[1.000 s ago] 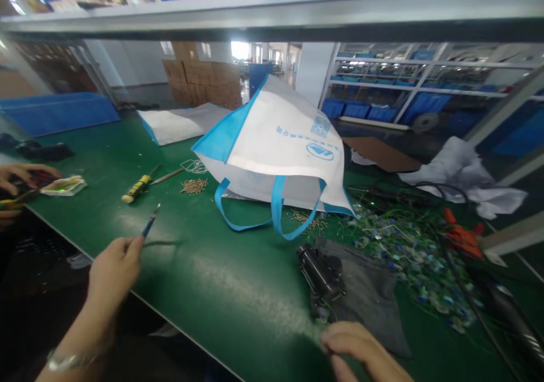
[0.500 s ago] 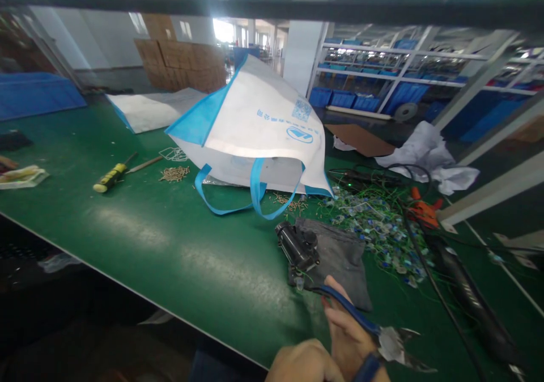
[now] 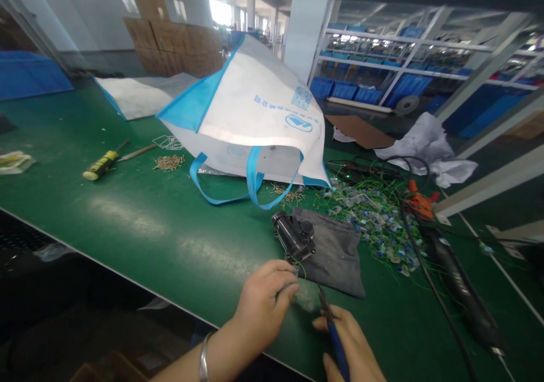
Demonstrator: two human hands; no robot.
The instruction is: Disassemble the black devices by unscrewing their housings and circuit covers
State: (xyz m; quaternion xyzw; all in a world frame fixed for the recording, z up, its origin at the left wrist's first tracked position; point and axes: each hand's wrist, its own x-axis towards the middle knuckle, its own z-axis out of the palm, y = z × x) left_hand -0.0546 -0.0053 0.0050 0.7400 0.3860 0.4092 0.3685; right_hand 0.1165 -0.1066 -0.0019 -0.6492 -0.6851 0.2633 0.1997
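Observation:
My left hand [image 3: 267, 294] is closed in a pinch at the near end of a black cylindrical device [image 3: 293, 236]. At its fingertips is a small clear plastic seal [image 3: 296, 271] on a thin green wire, partly hidden by the fingers. My right hand [image 3: 351, 342] grips blue-handled pliers [image 3: 335, 336], whose dark jaws point forward, a little apart from the left hand. The black device rests on the left part of a grey cloth [image 3: 338, 251] on the green table.
A heap of clear and blue seals with green wires [image 3: 382, 217] lies to the right, beside a black corded tool [image 3: 463, 291]. A white-and-blue bag [image 3: 255, 98] stands behind. Further left are a yellow-black screwdriver [image 3: 101, 165] and small brass screws [image 3: 169, 162].
My left hand has moved forward to the seal by the black device. In my right hand the pliers have turned round, with their jaws now forward. The view has shifted slightly.

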